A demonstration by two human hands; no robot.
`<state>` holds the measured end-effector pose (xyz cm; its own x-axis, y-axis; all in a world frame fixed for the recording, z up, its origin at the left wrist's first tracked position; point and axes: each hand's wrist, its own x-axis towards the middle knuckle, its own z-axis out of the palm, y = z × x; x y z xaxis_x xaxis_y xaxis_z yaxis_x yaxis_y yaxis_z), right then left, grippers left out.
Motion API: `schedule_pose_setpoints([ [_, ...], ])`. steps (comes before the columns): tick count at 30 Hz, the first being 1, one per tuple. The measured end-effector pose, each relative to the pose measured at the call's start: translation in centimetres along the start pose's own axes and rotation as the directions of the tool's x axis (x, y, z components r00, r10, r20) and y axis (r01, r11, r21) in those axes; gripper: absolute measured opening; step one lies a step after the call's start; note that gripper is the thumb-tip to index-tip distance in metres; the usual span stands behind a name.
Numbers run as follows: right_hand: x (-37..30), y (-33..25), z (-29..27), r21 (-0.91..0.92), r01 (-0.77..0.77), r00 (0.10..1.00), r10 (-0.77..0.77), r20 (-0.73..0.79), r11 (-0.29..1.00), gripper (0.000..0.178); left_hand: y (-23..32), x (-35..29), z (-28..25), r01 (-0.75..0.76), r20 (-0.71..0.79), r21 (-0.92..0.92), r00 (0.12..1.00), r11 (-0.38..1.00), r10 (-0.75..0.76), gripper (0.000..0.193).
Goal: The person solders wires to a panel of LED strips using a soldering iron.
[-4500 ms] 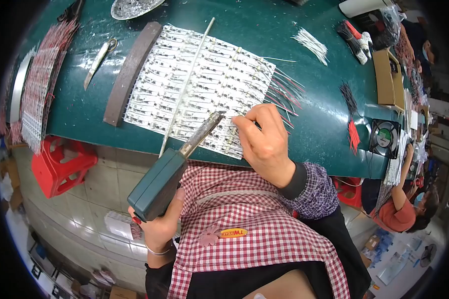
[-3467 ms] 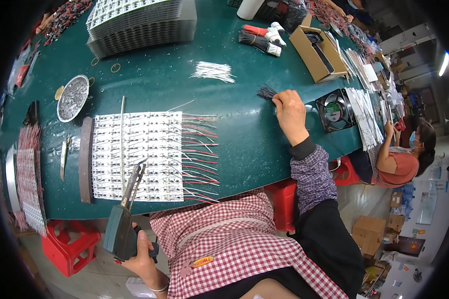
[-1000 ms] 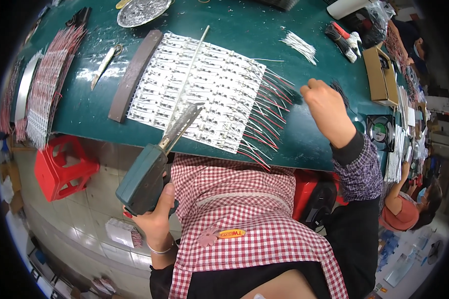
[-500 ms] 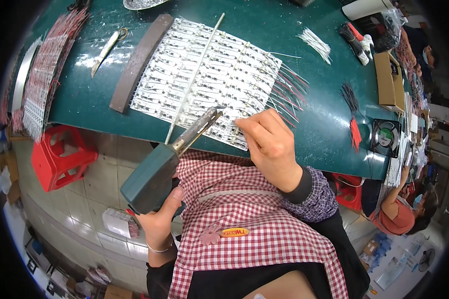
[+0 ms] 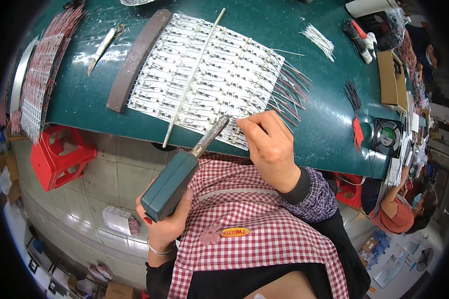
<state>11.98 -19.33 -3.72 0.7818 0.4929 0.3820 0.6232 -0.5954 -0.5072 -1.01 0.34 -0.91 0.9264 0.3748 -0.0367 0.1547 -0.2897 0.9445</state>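
My left hand [image 5: 167, 226] is wrapped round the handle of a dark green soldering gun [image 5: 168, 185]. Its metal barrel slants up and to the right, the tip over the near right part of a white circuit board panel [image 5: 157, 82]. Rows of small dark parts and thin wires cover this panel. Just right of the tip, my right hand [image 5: 273, 149] has its thumb and forefinger pinched together at the panel. What they hold is too small to make out. Red, white and black wires [image 5: 293, 94] stick out past the panel's right edge.
A brown bar [image 5: 137, 62] lies along the panel's left edge, and a thin pale rod [image 5: 194, 74] crosses it. Left of these are a knife [image 5: 102, 49] and wired boards [image 5: 50, 74]. White wires [image 5: 318, 42], black wires [image 5: 351, 94] and a fan [image 5: 386, 137] lie to the right.
The soldering gun has moved right and turned in my left hand, its tip now nearer my right fingers. The thin guide beside its barrel no longer shows. My right hand has hardly moved.
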Motion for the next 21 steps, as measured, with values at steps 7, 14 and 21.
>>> schedule_pose_setpoints([
  [7,0.0,-0.1,-0.1,-0.017,0.008,1.000,-0.007,0.005,1.000,0.029,0.2,0.2,-0.1,0.022,0.039,0.002,0.999,1.000,-0.022,0.018],
  [14,0.1,-0.2,-0.2,-0.021,-0.004,1.000,0.004,0.019,1.000,0.028,-1.2,-1.6,-0.7,0.098,0.020,-0.038,0.995,0.994,-0.098,0.025],
  [21,0.1,-0.4,0.0,-0.047,-0.017,1.000,0.017,-0.001,0.999,0.027,-0.4,-1.8,-0.7,0.203,-0.034,-0.097,0.978,0.974,-0.207,0.020],
])
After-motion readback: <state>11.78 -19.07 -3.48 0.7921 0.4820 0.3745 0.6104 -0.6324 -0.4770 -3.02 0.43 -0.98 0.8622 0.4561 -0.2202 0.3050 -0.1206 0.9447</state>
